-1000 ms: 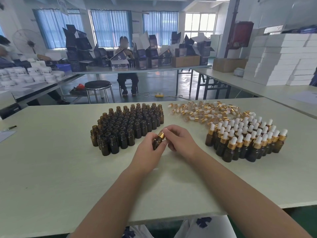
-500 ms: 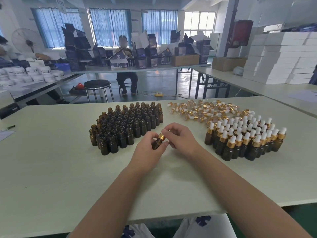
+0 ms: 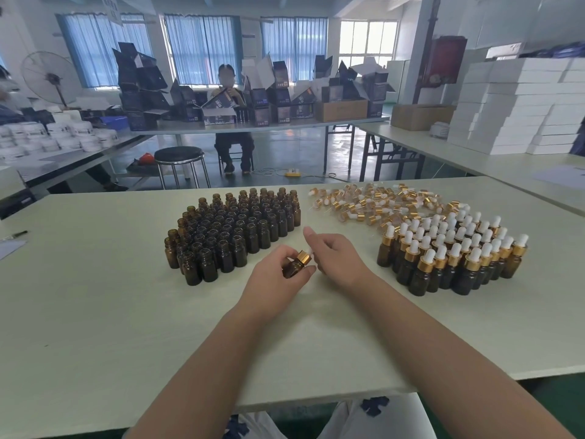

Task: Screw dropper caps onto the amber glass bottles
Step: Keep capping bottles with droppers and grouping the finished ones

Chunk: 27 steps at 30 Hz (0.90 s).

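Head view. The left hand is closed around one amber bottle, held tilted just above the table, neck pointing toward the right hand. A gold dropper cap sits on the bottle neck. The right hand's fingers are gathered at the cap's white bulb, which is blurred; whether they pinch it or have just let go cannot be told.

Stock positions: the uncapped bottles stand packed together to the left, the loose caps lie heaped at the far right, and the capped bottles stand grouped at the near right.

Handling assessment: the bottle appears small, light and rigid. The glass is smooth, likely slippery, and breakable if dropped. Take hold around the body with thumb and fingers, as the left hand does. The cap's gold collar looks stiff and is probably the correct place to apply torque. The rubber bulb is soft and would deform under twisting. The glass pipette beneath is likely fragile, so keep it aligned with the neck.
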Available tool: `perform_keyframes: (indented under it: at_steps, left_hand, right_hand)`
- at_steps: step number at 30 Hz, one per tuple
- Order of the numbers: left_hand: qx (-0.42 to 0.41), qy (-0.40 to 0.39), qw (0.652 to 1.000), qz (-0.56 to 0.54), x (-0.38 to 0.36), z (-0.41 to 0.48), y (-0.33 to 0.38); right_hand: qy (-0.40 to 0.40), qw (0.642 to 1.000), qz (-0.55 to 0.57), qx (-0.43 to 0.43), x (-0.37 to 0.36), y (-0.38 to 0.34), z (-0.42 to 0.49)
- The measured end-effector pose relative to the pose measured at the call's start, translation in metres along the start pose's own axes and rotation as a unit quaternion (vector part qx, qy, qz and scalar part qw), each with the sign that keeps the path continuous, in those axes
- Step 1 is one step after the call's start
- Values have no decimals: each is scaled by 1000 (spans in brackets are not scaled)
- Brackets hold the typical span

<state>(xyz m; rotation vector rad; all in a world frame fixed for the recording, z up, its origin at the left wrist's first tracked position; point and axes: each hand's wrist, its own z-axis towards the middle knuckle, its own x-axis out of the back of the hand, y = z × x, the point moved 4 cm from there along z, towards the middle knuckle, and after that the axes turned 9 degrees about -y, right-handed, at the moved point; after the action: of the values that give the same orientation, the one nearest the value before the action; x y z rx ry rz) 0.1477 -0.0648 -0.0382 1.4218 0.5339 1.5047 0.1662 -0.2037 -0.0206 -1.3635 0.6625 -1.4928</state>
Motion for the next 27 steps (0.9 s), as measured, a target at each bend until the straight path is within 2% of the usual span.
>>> perform_keyframes:
  at_steps: [5,9,19,27]
  left_hand:
    - [2,1,1000,3,1,0,0]
    - [1,-2,1000,10,1,0,0]
    - [5,0,1000,21,1,0,0]
    - [4,-2,1000,18,0,0,0]
  right_hand:
    - [-6,998,64,0,3,1,1]
    - [-19,998,55,0,4,0,2]
    - [7,1000,4,1,4,0,1]
    - [-20,1000,-7,16,3,0,0]
